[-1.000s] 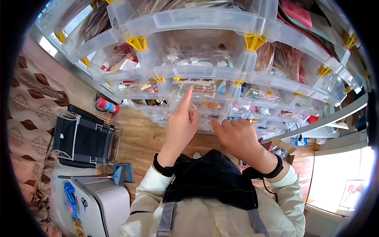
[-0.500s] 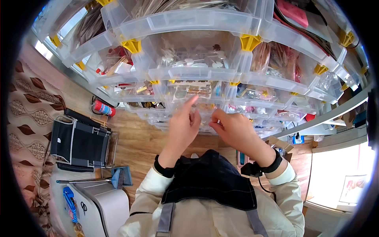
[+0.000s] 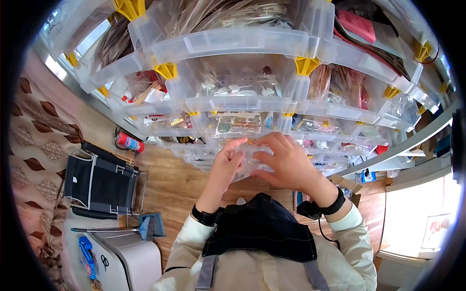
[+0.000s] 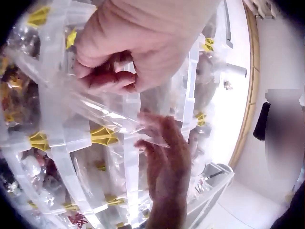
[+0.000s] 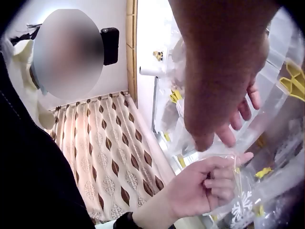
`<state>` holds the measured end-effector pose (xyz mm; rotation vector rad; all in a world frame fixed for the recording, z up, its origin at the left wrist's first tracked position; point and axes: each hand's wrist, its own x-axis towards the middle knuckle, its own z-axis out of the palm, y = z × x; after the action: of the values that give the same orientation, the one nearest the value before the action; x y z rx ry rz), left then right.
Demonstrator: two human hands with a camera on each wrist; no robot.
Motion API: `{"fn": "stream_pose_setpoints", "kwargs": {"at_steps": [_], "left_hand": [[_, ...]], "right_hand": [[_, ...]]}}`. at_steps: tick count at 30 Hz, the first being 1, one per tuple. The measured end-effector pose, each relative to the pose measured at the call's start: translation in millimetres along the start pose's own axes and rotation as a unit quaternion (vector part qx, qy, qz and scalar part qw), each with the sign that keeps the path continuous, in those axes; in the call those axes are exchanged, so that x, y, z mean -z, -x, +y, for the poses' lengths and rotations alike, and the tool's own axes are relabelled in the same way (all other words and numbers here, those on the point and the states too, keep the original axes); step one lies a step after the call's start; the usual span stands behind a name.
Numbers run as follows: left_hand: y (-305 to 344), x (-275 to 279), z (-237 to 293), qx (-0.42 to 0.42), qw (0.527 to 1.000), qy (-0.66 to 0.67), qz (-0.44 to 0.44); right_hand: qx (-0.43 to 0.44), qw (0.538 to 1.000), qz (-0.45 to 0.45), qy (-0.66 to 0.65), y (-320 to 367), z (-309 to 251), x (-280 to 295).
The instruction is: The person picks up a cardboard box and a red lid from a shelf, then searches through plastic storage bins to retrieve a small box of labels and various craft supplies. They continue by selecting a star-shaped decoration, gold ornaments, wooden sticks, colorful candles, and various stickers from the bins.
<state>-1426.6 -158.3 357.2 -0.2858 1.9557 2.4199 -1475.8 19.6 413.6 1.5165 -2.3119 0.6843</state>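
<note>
My left hand (image 3: 224, 167) holds a clear plastic bag (image 4: 107, 114) in front of the drawers, its index finger extended and its other fingers curled. In the right wrist view a white snowflake shape (image 5: 242, 208) shows through clear film below that hand. My right hand (image 3: 287, 167) is close on the other side of the bag, with fingers spread and thumb apart. In the left wrist view its fingertips (image 4: 145, 117) overlap the film. The bag is hard to make out in the head view.
Stacked clear drawers (image 3: 233, 44) with yellow corner pieces (image 3: 307, 65) fill the area ahead, holding packets and small goods. On the left are a fire extinguisher (image 3: 130, 142), a folding chair (image 3: 102, 182), a dustpan (image 3: 151, 226) and a white bin (image 3: 138, 252). An open cardboard box (image 3: 345, 182) is at right.
My right hand's fingers have gone from curled to spread. The left hand's index finger has lowered from pointing up to slanting right. The drawers appear slightly lower in the head view.
</note>
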Motion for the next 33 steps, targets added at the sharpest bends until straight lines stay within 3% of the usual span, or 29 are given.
{"fn": "stream_pose_setpoints", "kwargs": {"at_steps": [7, 10, 12, 15, 19, 21, 22, 23, 25, 26, 28, 30, 31, 33], "left_hand": [[-1, 10, -6, 0.024, 0.999, 0.046, -0.014], [-2, 8, -5, 0.001, 0.998, 0.049, -0.032], [2, 4, -4, 0.004, 0.999, 0.04, -0.034], [0, 2, -14, -0.019, 0.999, -0.002, -0.038], [-1, 1, -10, -0.033, 0.995, -0.033, -0.09], [0, 5, -4, -0.102, 0.965, -0.22, -0.101], [4, 3, 7, -0.101, 0.964, -0.222, -0.108], [7, -3, 21, -0.242, 0.871, -0.425, -0.037], [-3, -13, 29, -0.39, 0.715, -0.58, 0.009], [-5, -13, 27, -0.379, 0.754, -0.532, -0.067], [-1, -10, 16, -0.37, 0.778, -0.481, -0.166], [3, -2, -1, -0.084, 0.892, -0.408, -0.174], [3, -8, 0, -0.087, 0.888, -0.414, -0.182], [4, -19, 3, -0.112, 0.904, -0.387, -0.145]], "right_hand": [[-0.026, 0.996, 0.005, -0.086, 3, -13, 4], [-0.106, 0.985, 0.043, -0.133, 10, -14, -16], [-0.234, 0.956, -0.064, -0.164, 14, -13, -19], [-0.296, 0.937, -0.032, -0.185, 18, -11, -31], [-0.22, 0.957, 0.0, -0.187, 25, 2, -38], [-0.219, 0.954, 0.033, -0.2, 27, 1, -32], [-0.225, 0.953, 0.037, -0.198, 31, 1, -33], [-0.188, 0.957, 0.048, -0.215, 37, 4, -34], [-0.174, 0.959, 0.074, -0.209, 49, 10, -29], [-0.154, 0.954, 0.083, -0.245, 51, 10, -27], [-0.144, 0.946, 0.109, -0.27, 56, 8, -22], [-0.119, 0.921, 0.098, -0.357, 60, 6, -16], [-0.122, 0.921, 0.108, -0.354, 61, 4, -5], [-0.145, 0.953, 0.025, -0.266, 63, -2, 19]]}}
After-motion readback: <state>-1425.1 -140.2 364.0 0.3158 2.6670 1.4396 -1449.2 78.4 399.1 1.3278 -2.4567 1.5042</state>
